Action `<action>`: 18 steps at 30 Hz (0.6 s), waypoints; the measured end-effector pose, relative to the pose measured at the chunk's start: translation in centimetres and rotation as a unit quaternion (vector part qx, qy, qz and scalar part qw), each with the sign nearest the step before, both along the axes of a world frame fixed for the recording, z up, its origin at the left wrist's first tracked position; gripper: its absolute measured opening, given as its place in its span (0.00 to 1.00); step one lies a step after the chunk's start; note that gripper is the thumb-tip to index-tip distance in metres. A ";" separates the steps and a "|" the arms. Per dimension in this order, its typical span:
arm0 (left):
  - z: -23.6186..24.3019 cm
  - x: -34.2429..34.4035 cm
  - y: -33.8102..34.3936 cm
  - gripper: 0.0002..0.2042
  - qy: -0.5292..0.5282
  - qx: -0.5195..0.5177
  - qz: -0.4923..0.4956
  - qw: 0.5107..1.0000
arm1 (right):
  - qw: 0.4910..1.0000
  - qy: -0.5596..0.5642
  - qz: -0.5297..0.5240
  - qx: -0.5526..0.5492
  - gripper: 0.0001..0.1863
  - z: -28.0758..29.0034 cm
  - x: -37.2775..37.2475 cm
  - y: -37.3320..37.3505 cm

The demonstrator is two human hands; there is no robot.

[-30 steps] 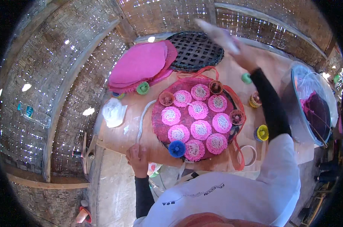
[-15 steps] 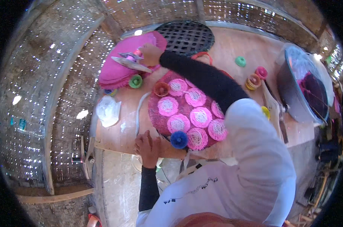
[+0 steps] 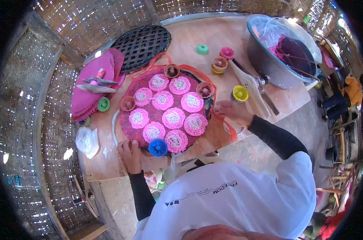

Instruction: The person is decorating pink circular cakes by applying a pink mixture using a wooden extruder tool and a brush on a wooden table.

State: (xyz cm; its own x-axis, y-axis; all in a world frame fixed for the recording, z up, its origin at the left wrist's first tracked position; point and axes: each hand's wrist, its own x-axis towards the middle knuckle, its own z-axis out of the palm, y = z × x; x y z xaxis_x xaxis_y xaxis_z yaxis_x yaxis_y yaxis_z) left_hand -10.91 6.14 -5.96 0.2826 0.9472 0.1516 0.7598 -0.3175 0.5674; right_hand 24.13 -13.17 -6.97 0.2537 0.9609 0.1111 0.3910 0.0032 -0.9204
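Observation:
A round tray (image 3: 142,130) lined with dark pink mesh cloth carries several flat pink discs with white stringy centres (image 3: 173,118). Ribbed plastic moulds sit around its rim: a blue one (image 3: 158,147) in front and brown ones (image 3: 205,90) at the sides and back. My right hand (image 3: 232,113) is at the tray's right edge, fingers bent together on a red ribbon (image 3: 229,130) that runs along the rim. Close beyond it stands a yellow mould (image 3: 240,93). My left hand (image 3: 130,156) rests at the table's front edge beside the tray, fingers stretched and seemingly holding nothing.
At the left lie stacked pink cloths (image 3: 89,76) with a metal-bladed tool (image 3: 96,86) on them, and a clear plastic bag (image 3: 87,142). A black lattice tray (image 3: 141,46) lies behind. Stacked moulds (image 3: 219,65) and a large grey tub (image 3: 261,60) stand on the right.
My right hand has left the metal-bladed tool on the pink cloths and swung right to the tray's right edge. The left hand stays at the table's front edge. The view has shifted right.

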 end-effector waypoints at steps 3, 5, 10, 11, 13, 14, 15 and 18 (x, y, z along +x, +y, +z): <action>-0.9 -0.4 0.9 0.17 -0.002 0.011 -0.004 1.000 | 0.920 0.353 -0.077 -0.148 0.10 -1.0 0.1 2.2; -1.2 -0.6 1.4 0.16 -0.019 0.020 -0.018 0.999 | 0.901 0.381 -0.100 -0.183 0.08 0.3 0.0 3.0; -1.9 -1.0 2.3 0.14 -0.080 -0.001 -0.005 0.997 | 0.866 0.418 -0.139 -0.238 0.07 4.2 -2.0 4.4; -2.2 -1.0 2.5 0.14 -0.081 0.002 -0.003 0.997 | 0.867 0.416 -0.136 -0.236 0.07 3.6 -1.9 4.4; -3.0 -1.3 3.0 0.13 -0.103 -0.017 -0.033 0.994 | 0.865 0.483 -0.085 -0.101 0.09 1.7 -2.1 4.1; -3.6 -1.5 3.3 0.13 -0.104 -0.015 -0.030 0.994 | 0.866 0.482 -0.082 -0.101 0.09 1.4 -2.9 4.0; -4.0 -1.5 3.4 0.13 -0.144 -0.048 -0.019 0.988 | 0.834 0.543 -0.085 -0.056 0.09 1.9 -4.1 3.8; -3.7 -1.5 3.4 0.12 -0.180 -0.089 -0.002 0.980 | 0.778 0.624 -0.068 -0.032 0.11 1.8 -5.0 3.3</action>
State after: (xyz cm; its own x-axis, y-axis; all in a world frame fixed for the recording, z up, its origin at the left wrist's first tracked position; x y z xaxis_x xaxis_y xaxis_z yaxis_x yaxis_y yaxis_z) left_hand -12.43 9.54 -9.67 0.2453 0.9666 0.0744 0.4992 -0.1917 0.8450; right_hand 19.13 -9.83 -5.19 0.2253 0.9094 -0.3497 -0.8141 -0.0215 -0.5804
